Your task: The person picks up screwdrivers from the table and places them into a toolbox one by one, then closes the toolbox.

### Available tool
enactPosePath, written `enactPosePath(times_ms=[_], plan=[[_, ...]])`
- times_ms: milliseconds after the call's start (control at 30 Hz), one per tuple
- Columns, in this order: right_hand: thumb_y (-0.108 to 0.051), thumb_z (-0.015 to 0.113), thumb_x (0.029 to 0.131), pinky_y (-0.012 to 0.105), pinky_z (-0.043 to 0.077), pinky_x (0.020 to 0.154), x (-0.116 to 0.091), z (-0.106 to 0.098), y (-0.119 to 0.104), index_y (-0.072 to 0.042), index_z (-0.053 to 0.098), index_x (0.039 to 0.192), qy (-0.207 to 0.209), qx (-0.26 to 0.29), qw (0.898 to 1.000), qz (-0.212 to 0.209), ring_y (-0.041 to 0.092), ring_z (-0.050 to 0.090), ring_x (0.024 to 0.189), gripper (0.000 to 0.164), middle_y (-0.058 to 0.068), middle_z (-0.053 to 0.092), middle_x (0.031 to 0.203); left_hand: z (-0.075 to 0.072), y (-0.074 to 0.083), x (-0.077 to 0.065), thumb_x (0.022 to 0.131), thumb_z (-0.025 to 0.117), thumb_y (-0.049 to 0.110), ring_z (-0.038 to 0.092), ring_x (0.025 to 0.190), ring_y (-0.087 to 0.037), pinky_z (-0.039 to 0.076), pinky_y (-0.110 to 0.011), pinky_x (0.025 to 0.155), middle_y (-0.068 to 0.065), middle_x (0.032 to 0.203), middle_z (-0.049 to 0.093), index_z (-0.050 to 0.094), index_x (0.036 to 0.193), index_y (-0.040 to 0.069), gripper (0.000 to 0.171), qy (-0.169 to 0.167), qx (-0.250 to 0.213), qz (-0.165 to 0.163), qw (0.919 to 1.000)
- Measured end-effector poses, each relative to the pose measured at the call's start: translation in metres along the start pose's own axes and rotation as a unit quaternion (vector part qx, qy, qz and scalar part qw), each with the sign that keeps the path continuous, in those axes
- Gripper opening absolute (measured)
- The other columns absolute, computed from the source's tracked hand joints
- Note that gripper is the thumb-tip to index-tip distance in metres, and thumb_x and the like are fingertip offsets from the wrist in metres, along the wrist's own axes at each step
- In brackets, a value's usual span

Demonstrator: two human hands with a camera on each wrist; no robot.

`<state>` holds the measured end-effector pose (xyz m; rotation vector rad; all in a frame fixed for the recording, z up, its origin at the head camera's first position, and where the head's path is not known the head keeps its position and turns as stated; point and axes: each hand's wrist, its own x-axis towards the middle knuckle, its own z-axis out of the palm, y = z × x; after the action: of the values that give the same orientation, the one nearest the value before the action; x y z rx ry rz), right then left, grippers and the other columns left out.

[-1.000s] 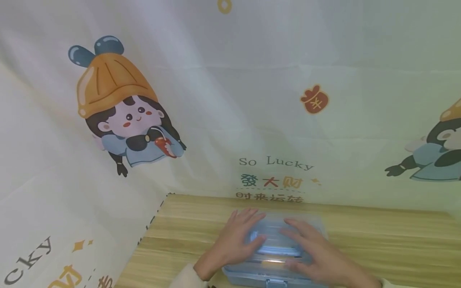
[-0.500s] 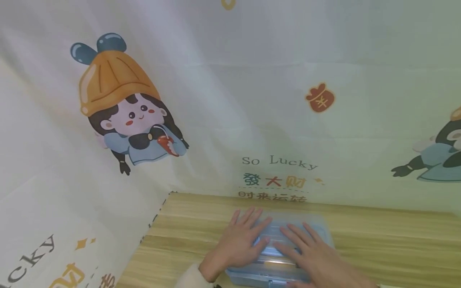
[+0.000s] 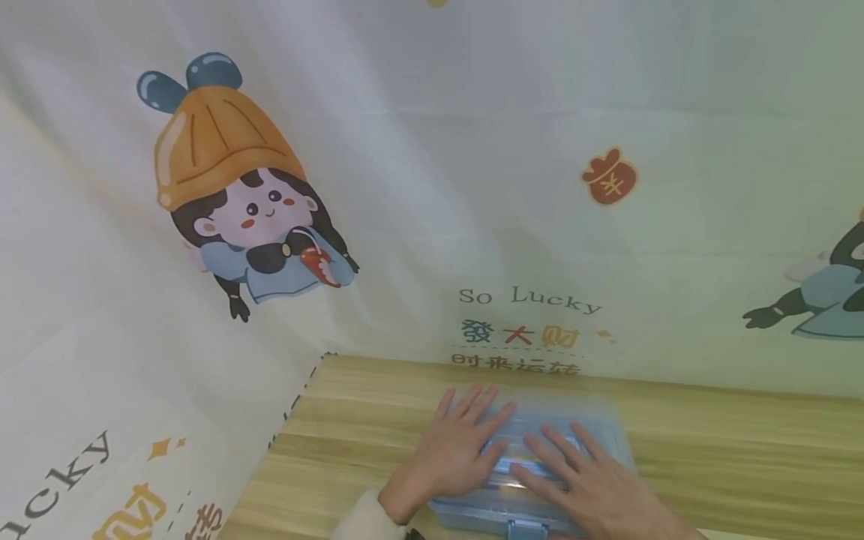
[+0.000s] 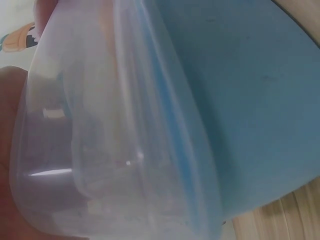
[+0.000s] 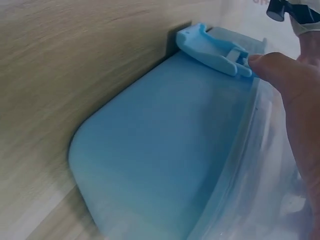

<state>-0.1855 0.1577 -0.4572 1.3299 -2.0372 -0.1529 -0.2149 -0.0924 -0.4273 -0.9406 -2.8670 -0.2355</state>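
Note:
A light blue plastic box with a clear domed lid sits at the near side of the table. My left hand rests on the left part of the lid, fingers spread. On the right part lies my right hand, its fingers also spread and nearly straight. In the right wrist view, my right thumb touches the top of the blue front latch, which sticks out from the box wall. Through the lid the contents show only as blurred shapes.
The wood-grain table meets a pale printed cloth at the back and left. A dark strap end shows at the left wrist in the right wrist view.
My right hand has come down onto the lid, its thumb moving from the lid to the front edge. My left hand stays on the lid. The head view has shifted slightly.

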Motion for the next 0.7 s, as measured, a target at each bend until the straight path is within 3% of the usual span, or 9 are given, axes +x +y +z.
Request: enactPosePath(times_ms=[133, 200, 467, 700], plan=[[-0.077, 0.024, 0.092, 0.050, 0.001, 0.124, -0.002, 0.000, -0.001, -0.017, 0.023, 0.158, -0.004, -0.013, 1.000, -0.018, 0.033, 0.010, 0.152, 0.089, 0.016, 0.023, 0.162, 0.000, 0.000, 0.001, 0.105, 0.032, 0.035, 0.019, 0.151, -0.028, 0.012, -0.058, 0.121, -0.006, 0.163, 0.025, 0.035, 0.155, 0.026, 0.050, -0.001, -0.006, 0.002, 1.0000], [-0.078, 0.024, 0.091, 0.051, 0.001, 0.124, -0.003, 0.001, -0.002, -0.018, 0.023, 0.158, 0.004, -0.018, 0.999, -0.027, 0.032, 0.011, 0.152, 0.090, 0.016, 0.029, 0.160, 0.000, 0.000, 0.001, 0.105, 0.032, 0.033, 0.019, 0.151, -0.029, 0.012, -0.059, 0.121, -0.007, 0.163, 0.025, 0.035, 0.155, 0.026, 0.050, 0.002, -0.007, 0.006, 1.0000], [-0.067, 0.030, 0.098, 0.056, 0.007, 0.122, 0.003, 0.009, -0.014, -0.020, 0.036, 0.154, 0.061, 0.012, 0.996, -0.059, 0.039, 0.029, 0.146, 0.074, 0.019, 0.047, 0.148, 0.000, 0.000, 0.001, 0.106, 0.031, 0.033, 0.019, 0.151, -0.029, 0.011, -0.059, 0.121, -0.006, 0.163, 0.024, 0.034, 0.155, 0.026, 0.050, -0.002, -0.008, 0.004, 1.0000], [-0.065, 0.029, 0.099, 0.054, 0.009, 0.123, 0.002, 0.018, -0.029, -0.022, 0.029, 0.157, 0.067, -0.001, 0.996, -0.050, 0.042, 0.026, 0.146, 0.073, 0.024, 0.038, 0.152, 0.001, 0.000, 0.001, 0.106, 0.030, 0.035, 0.019, 0.151, -0.029, 0.011, -0.059, 0.121, -0.006, 0.164, 0.024, 0.034, 0.155, 0.026, 0.050, -0.002, -0.010, 0.003, 0.9999]])
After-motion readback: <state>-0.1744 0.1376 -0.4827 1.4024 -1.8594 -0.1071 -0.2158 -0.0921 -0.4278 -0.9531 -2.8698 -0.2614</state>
